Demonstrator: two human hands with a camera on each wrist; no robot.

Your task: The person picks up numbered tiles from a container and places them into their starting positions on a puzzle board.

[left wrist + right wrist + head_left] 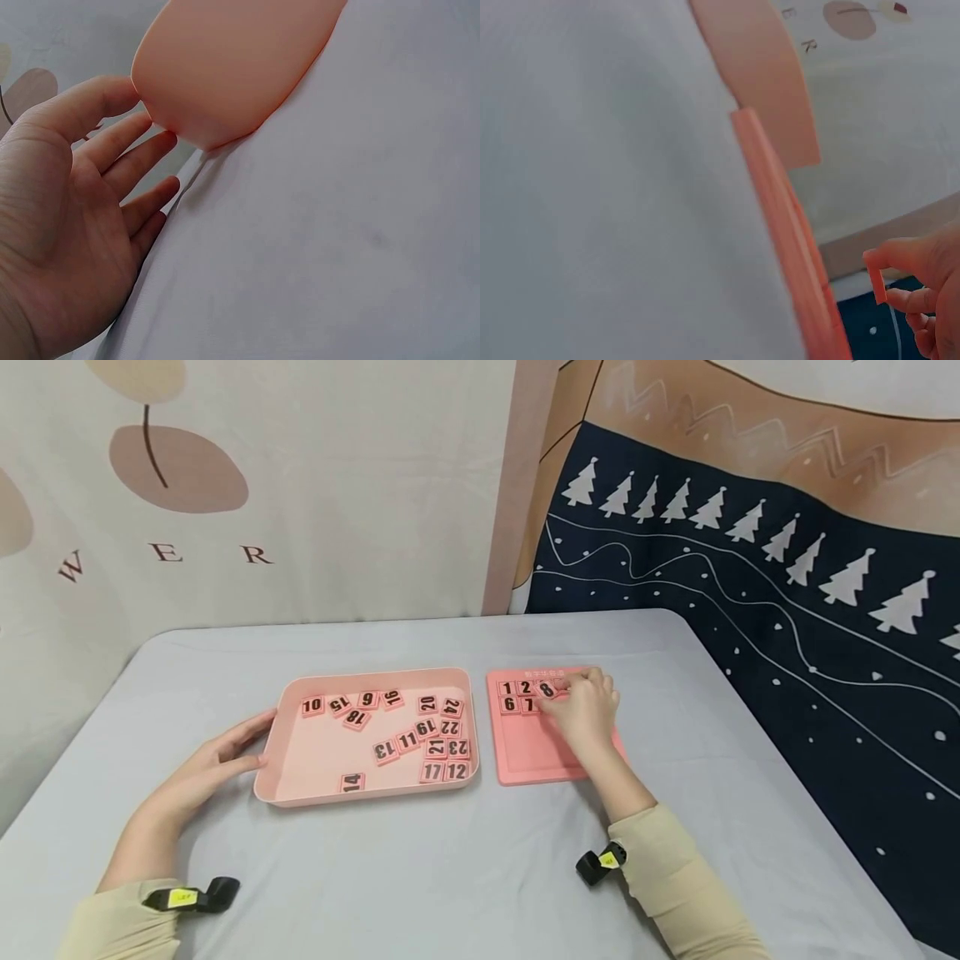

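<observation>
My right hand pinches a number tile marked 8 between thumb and finger over the pink number board. In the right wrist view the tile shows edge-on, held above the board's side. Tiles 1, 2, 6 and 7 sit in the board's upper rows; my fingers hide others. With fingers loosely extended, my left hand touches the left end of the pink tray; its thumb and fingertips meet the outer wall.
Several loose number tiles lie in the tray, most toward its right side, with tile 14 by the front wall and tile 10 at the back left. A pale cloth covers the table. Patterned curtains hang behind.
</observation>
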